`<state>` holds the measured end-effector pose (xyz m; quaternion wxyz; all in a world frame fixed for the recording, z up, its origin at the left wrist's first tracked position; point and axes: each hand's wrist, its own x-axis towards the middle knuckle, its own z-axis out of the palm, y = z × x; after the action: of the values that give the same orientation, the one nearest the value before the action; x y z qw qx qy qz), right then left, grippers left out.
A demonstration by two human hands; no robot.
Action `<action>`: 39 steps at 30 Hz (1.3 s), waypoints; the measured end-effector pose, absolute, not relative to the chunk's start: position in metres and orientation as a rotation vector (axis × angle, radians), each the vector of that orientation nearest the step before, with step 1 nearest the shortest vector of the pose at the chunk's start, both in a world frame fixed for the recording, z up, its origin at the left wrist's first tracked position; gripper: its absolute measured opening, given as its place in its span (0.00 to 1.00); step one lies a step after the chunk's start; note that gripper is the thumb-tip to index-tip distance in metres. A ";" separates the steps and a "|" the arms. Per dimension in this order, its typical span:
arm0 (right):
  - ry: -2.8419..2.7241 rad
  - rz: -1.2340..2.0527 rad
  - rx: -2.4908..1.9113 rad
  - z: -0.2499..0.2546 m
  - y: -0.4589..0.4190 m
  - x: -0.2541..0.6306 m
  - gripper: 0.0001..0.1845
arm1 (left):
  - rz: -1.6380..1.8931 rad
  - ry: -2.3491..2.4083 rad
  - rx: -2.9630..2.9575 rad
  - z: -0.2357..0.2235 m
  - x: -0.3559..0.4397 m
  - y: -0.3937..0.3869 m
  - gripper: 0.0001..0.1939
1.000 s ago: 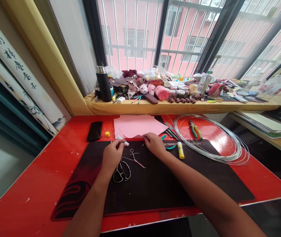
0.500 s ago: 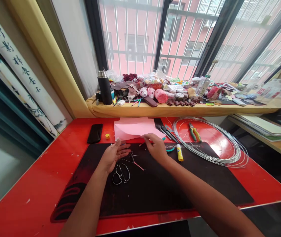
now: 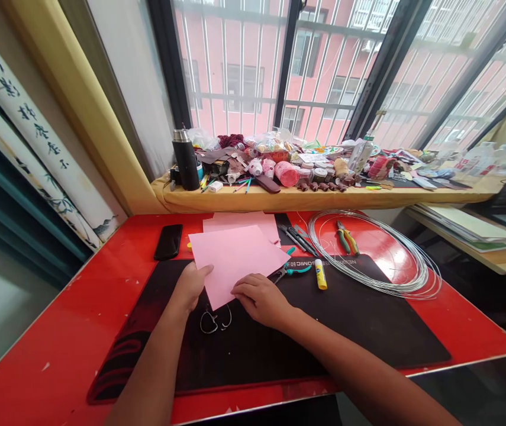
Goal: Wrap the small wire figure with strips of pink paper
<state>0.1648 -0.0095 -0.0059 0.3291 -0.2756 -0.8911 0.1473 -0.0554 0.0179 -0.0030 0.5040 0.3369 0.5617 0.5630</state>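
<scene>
A pink paper sheet (image 3: 235, 263) lies tilted on a black desk mat (image 3: 306, 337), steadied from both sides, its lower corner just over a pair of scissors (image 3: 214, 320). The left hand (image 3: 188, 290) lies almost flat, fingers across the sheet's lower left edge; the right hand (image 3: 259, 300) rests loosely curled on its lower right edge. Whether either hand pinches the paper, I cannot tell.

pink paper sheet (image 3: 235, 260), lying flat, turned diagonally

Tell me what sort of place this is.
Likely a home craft desk by a window: a coil of thin silver wire, green-and-yellow-handled pliers, and sheets of pink paper on a black mat.
</scene>
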 end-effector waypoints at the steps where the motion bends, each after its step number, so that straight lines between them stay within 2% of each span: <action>1: -2.311 0.402 -0.724 -0.007 -0.010 0.166 0.10 | 1.369 1.382 0.822 -0.005 -0.057 0.019 0.13; 11: -1.872 0.747 -1.189 -0.017 -0.002 0.201 0.12 | 1.635 1.455 0.716 -0.005 -0.078 0.026 0.20; 29: -1.793 0.770 -1.263 -0.021 0.032 0.232 0.12 | 1.671 1.414 0.642 -0.006 -0.077 0.026 0.15; 39: -1.414 0.995 -1.177 -0.017 0.039 0.237 0.23 | 1.648 1.388 0.685 -0.007 -0.078 0.025 0.22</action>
<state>0.2369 0.0389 -0.0170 0.5010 -0.4870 -0.5851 0.4118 -0.0776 0.0247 -0.0068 0.4264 0.2739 0.5555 0.6593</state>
